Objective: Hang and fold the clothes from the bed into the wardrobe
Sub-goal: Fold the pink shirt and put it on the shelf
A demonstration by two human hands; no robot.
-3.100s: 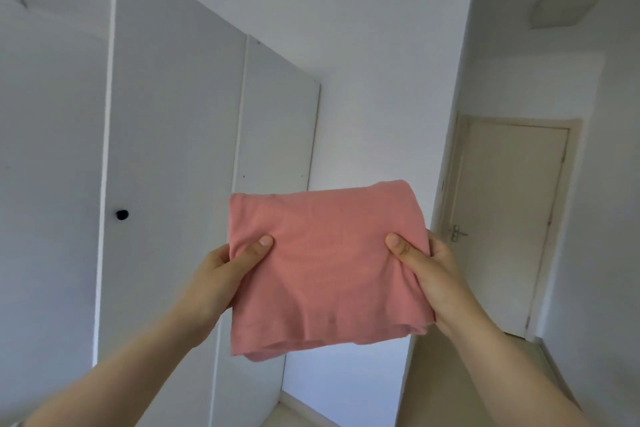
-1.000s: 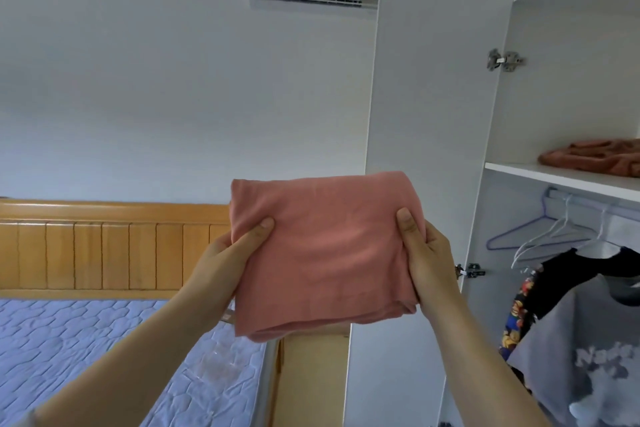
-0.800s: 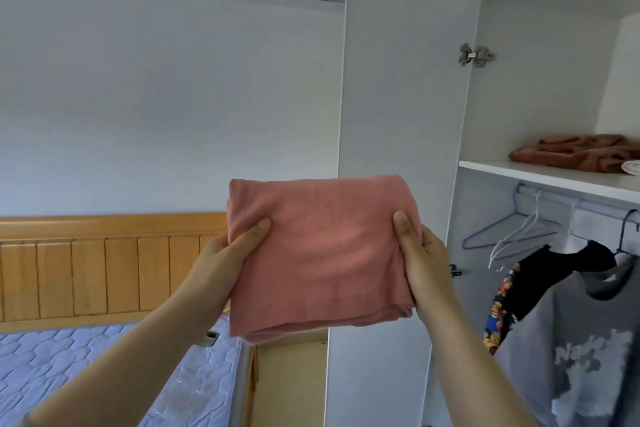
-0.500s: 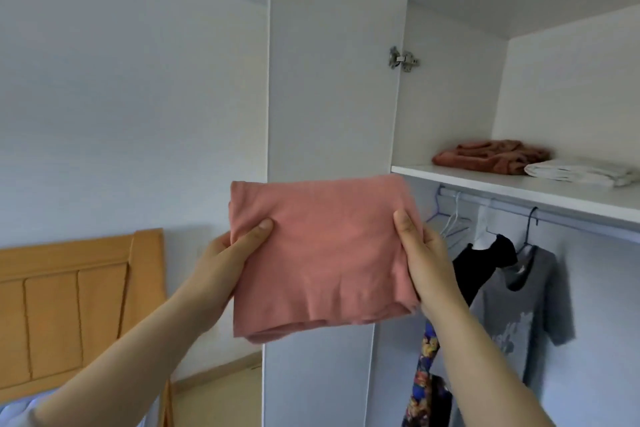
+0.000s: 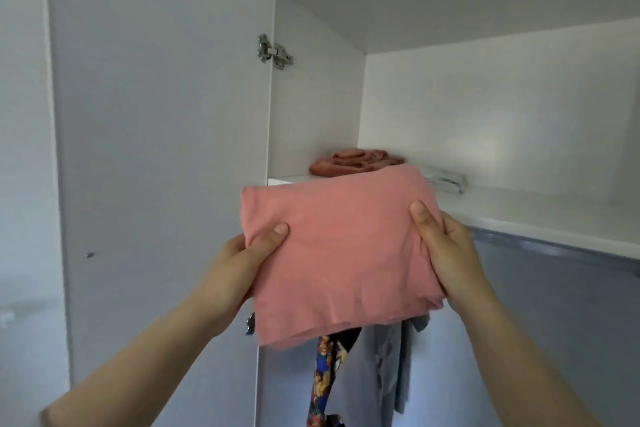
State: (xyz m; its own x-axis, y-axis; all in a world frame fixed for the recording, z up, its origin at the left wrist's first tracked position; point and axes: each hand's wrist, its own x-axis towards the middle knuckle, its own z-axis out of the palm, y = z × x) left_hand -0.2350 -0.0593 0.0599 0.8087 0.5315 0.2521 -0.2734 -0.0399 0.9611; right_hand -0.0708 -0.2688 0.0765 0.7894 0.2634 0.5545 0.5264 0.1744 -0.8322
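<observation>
**Folded pink garment going up to the wardrobe shelf**

The folded pink garment (image 5: pixel 339 253) is being held up in the air in front of the shelf (image 5: pixel 519 215) edge, about level with it and not yet resting on it. The left hand (image 5: pixel 242 263) is pinching its left side, thumb on top and fingers under. The right hand (image 5: pixel 446 253) is doing the same on the right side. Behind it on the shelf, a rust folded cloth (image 5: pixel 353 163) and a white folded item (image 5: pixel 446 180) are lying near each other. Below, a grey shirt (image 5: pixel 377 367) and a patterned garment (image 5: pixel 323 374) are hanging. The open wardrobe door (image 5: pixel 156 149) is standing to the left.

Likely risks: the lower layers are sagging loose, so the fold could come apart on release. Sliding it in could rumple the rust cloth behind.
</observation>
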